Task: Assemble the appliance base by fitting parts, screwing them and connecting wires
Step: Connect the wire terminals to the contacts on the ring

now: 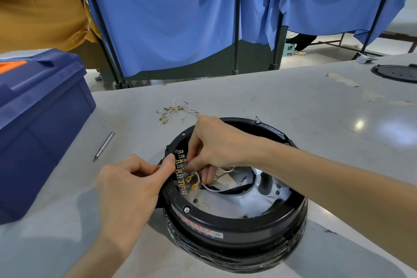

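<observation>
Left hand (126,179), right hand (217,144) pinch terminal block (181,177).

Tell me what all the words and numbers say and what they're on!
Nothing here reads clearly.
Strip label on the black appliance base: red print, too blurred to read.
Small white sticker beside it: too small to read.
Round stamp on the metal plate: unreadable.

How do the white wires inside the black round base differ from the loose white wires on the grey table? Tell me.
Place: the white wires inside the black round base loop over its metal floor; the loose wires lie heaped on the grey table. Touch: the right hand pinches a base wire; nothing touches the loose wires. Both end in brass-coloured terminals.
</observation>
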`<state>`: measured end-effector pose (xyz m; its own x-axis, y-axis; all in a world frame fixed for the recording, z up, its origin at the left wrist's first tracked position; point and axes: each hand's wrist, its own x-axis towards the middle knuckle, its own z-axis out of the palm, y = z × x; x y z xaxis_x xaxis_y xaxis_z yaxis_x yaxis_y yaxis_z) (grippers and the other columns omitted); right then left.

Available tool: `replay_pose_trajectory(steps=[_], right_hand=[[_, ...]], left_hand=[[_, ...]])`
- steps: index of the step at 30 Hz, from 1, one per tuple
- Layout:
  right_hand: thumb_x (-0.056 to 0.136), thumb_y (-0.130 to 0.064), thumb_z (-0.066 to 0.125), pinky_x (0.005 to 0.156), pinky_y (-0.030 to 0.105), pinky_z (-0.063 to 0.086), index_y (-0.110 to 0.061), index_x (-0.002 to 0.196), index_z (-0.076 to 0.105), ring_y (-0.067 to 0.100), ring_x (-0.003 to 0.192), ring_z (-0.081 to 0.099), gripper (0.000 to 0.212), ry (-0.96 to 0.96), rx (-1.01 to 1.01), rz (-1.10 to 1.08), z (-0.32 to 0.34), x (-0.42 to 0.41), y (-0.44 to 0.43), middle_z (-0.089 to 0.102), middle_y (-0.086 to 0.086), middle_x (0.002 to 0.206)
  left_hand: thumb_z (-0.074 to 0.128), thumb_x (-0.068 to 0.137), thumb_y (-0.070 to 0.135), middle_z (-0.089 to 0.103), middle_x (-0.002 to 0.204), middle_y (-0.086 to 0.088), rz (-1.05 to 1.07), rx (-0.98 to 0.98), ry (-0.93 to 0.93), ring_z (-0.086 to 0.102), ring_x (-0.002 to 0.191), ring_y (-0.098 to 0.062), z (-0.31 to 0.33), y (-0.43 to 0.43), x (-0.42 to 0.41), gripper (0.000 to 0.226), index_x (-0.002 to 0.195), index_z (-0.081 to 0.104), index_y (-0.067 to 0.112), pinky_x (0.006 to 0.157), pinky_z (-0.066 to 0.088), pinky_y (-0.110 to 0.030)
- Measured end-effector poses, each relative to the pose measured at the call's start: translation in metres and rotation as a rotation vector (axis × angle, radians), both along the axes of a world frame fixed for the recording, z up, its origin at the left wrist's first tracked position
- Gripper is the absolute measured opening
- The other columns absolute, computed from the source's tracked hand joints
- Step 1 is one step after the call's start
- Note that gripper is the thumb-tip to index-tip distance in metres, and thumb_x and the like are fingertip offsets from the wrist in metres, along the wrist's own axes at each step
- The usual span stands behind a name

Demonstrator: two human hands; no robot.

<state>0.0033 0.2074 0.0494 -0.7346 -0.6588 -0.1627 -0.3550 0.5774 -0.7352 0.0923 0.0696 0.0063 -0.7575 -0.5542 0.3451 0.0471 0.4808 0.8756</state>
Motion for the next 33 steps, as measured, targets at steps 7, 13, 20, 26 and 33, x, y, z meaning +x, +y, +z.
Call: replay_pose_trajectory(steps=[7, 13, 20, 26, 33], right_hand=[[0.090, -0.025, 0.070, 0.033, 0.016, 0.036, 0.005, 0.074, 0.070, 0.013, 0.029, 0.047, 0.034, 0.040, -0.016, -0.236, -0.001, 0.014, 0.017, 0.061, 0.009, 0.048], [0.091, -0.009, 0.065, 0.030, 0.013, 0.024, 0.012, 0.091, 0.066, 0.009, 0.025, 0.036, 0.021, -0.375, -0.182, -0.414, -0.008, 0.022, 0.000, 0.055, 0.008, 0.044], [0.088, 0.001, 0.063, 0.030, 0.010, 0.022, 0.001, 0.070, 0.058, 0.007, 0.024, 0.031, 0.019, -0.527, -0.309, -0.580, -0.014, 0.022, -0.011, 0.050, 0.005, 0.037], [0.087, -0.001, 0.067, 0.029, 0.012, 0.023, 0.001, 0.080, 0.063, 0.006, 0.025, 0.032, 0.008, -0.617, -0.327, -0.575, -0.014, 0.021, -0.009, 0.053, 0.006, 0.040], [0.088, -0.001, 0.065, 0.030, 0.012, 0.021, -0.004, 0.067, 0.057, 0.006, 0.027, 0.032, 0.023, -0.685, -0.340, -0.577, -0.018, 0.023, -0.011, 0.052, 0.005, 0.043]], left_hand=[[0.082, 0.072, 0.033, 0.060, 0.047, -0.001, 0.004, 0.015, -0.003, 0.049, 0.042, -0.006, 0.001, 0.001, 0.001, 0.036, 0.048, 0.066, 0.011, 0.040, 0.034, -0.007], [0.082, 0.072, 0.036, 0.061, 0.047, -0.001, 0.014, 0.014, -0.016, 0.050, 0.044, -0.004, 0.001, 0.001, 0.001, 0.036, 0.048, 0.066, 0.013, 0.042, 0.034, -0.007], [0.081, 0.071, 0.039, 0.058, 0.046, -0.001, 0.024, 0.028, -0.008, 0.045, 0.041, -0.007, -0.003, -0.001, 0.000, 0.037, 0.048, 0.065, 0.015, 0.045, 0.034, -0.019], [0.082, 0.071, 0.036, 0.058, 0.047, -0.001, 0.001, 0.052, 0.012, 0.045, 0.041, -0.007, -0.005, -0.003, 0.000, 0.038, 0.046, 0.064, 0.014, 0.048, 0.037, -0.023], [0.082, 0.071, 0.036, 0.058, 0.048, -0.002, 0.011, 0.021, 0.014, 0.046, 0.042, -0.007, -0.006, -0.002, -0.002, 0.039, 0.047, 0.064, 0.012, 0.041, 0.032, -0.010]])
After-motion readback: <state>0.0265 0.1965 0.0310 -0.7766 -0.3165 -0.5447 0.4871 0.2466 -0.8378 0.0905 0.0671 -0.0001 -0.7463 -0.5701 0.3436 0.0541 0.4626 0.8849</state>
